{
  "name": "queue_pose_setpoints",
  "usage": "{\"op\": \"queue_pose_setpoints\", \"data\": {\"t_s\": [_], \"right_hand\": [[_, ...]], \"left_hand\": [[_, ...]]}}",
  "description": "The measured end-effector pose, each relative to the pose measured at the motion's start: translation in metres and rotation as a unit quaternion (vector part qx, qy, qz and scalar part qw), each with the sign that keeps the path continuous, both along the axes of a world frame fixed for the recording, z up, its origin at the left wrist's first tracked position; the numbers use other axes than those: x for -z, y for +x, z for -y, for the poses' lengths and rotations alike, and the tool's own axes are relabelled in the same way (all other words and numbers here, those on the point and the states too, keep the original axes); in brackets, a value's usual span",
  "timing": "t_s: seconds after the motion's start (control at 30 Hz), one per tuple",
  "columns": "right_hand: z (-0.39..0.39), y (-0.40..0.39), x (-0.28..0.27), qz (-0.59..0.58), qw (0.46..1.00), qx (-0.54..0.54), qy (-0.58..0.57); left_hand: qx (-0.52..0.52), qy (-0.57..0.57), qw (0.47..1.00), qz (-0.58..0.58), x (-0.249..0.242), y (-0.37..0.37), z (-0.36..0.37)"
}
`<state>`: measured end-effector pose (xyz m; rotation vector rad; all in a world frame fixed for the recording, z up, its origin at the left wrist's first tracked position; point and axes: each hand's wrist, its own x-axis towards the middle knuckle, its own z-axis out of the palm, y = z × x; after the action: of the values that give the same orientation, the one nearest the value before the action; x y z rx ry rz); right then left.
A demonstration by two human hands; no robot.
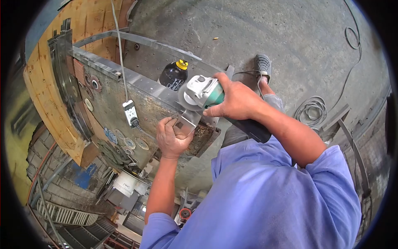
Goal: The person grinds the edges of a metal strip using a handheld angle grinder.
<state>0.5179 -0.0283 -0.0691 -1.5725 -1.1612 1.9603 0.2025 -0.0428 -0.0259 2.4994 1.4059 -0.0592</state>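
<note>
My right hand (pixel 238 99) is wrapped around a green and silver angle grinder (pixel 205 89), its black rear end under my forearm. The grinder's disc lies right at the upper edge of a small bent metal bracket (pixel 189 119). From below, my left hand (pixel 174 137) grips this bracket at the corner of the worn workbench (pixel 145 101), fingers partly hidden behind it. Close beyond the grinder, a dark round bottle with a yellow cap (pixel 174 74) stands past the bench's metal edge.
A white power outlet (pixel 130 111) hangs on a cord over the bench. Several grinding discs (pixel 129 143) lie along its near side. A curved metal frame (pixel 166 47) extends beyond the bench. Coiled cable (pixel 311 111) rests on the concrete floor near my shoe (pixel 263 65).
</note>
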Motion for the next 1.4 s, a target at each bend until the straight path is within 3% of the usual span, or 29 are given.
{"op": "queue_pose_setpoints", "data": {"t_s": [1.03, 1.17, 1.27, 1.4], "right_hand": [[0.002, -0.002, -0.026, -0.012, 0.999, -0.039, 0.024], [-0.006, 0.003, -0.008, 0.038, 0.998, -0.056, 0.000], [0.013, 0.006, 0.015, 0.023, 0.999, -0.044, -0.014], [0.036, 0.027, 0.006, -0.018, 0.999, -0.022, -0.037]], "left_hand": [[-0.001, -0.017, 1.000, -0.023, -0.003, 0.003, 0.000], [0.036, -0.003, 0.999, -0.006, -0.001, -0.002, -0.003], [0.025, -0.008, 1.000, -0.017, -0.002, -0.003, -0.001], [0.029, -0.008, 0.999, -0.018, 0.000, -0.005, -0.001]]}}
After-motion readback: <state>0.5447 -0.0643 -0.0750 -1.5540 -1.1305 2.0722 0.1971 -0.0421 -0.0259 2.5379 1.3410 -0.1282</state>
